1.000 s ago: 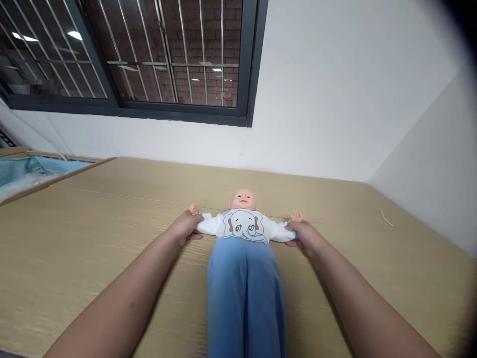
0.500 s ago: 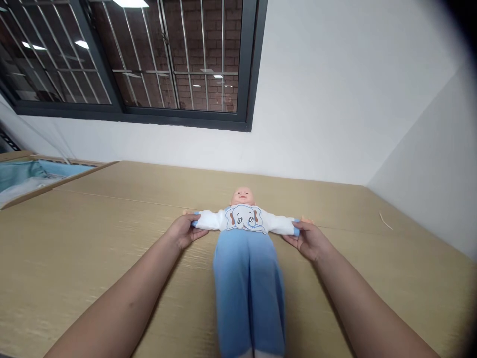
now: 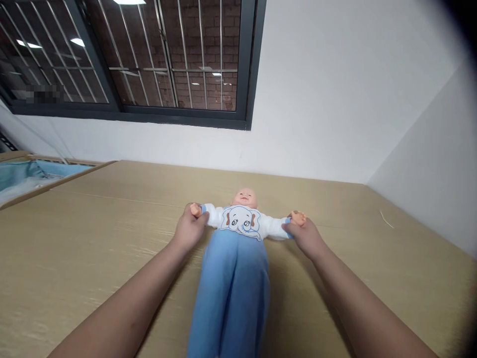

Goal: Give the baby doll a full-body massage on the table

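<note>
Blue-trousered doll [image 3: 238,248] flat on wooden table [image 3: 93,238]; left hand [image 3: 190,229] and right hand [image 3: 303,236] fingers closed on its wrists, arm-positioning step; next move needs gentle, even pull.

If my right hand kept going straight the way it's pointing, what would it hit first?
The right hand already grips the doll's wrist. Beyond that lies bare tabletop, then probably the white wall; depth is hard to judge.

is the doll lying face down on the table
No, the doll lies on its back on the table, its face and elephant print turned up, the left hand and right hand gripping its wrists.
</note>
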`<state>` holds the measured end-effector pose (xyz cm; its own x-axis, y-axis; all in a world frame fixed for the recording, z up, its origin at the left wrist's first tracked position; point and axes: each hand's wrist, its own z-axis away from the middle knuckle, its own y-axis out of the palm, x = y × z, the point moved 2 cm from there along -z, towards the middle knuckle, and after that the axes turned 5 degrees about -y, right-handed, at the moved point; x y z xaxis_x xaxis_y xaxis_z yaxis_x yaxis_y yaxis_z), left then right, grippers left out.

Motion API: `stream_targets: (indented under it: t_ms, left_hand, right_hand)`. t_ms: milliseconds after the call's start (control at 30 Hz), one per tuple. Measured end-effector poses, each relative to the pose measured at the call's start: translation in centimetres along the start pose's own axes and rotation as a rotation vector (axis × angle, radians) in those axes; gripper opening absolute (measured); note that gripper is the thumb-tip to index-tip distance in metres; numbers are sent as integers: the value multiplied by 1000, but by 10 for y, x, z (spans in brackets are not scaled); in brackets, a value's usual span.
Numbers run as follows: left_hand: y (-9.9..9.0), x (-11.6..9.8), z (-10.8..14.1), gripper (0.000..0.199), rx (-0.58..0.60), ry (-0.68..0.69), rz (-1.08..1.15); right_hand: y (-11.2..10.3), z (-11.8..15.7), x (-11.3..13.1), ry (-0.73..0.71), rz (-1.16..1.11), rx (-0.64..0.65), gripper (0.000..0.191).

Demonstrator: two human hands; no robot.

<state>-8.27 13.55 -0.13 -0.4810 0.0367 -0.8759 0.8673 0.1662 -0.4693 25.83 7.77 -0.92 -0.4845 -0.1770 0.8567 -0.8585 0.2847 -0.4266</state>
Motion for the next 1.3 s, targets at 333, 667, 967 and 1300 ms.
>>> stream_targets:
  t_ms: [333,667,967,1300]
  left_hand:
    - [18,-34,38,28,117,410,-844]
    - [34,-55,69,15,333,486,-859]
    - [23,-45,56,12,234,488,-869]
    - [-17,5,-6,10,188,63,78]
  right_hand:
    - [44,30,68,-137,861,93,18]
    - [60,47,73,-208,1170,355,17]
    - [45,36,64,-134,928,293,10]
    - [-3,-1,-14,161,-70,133,13]
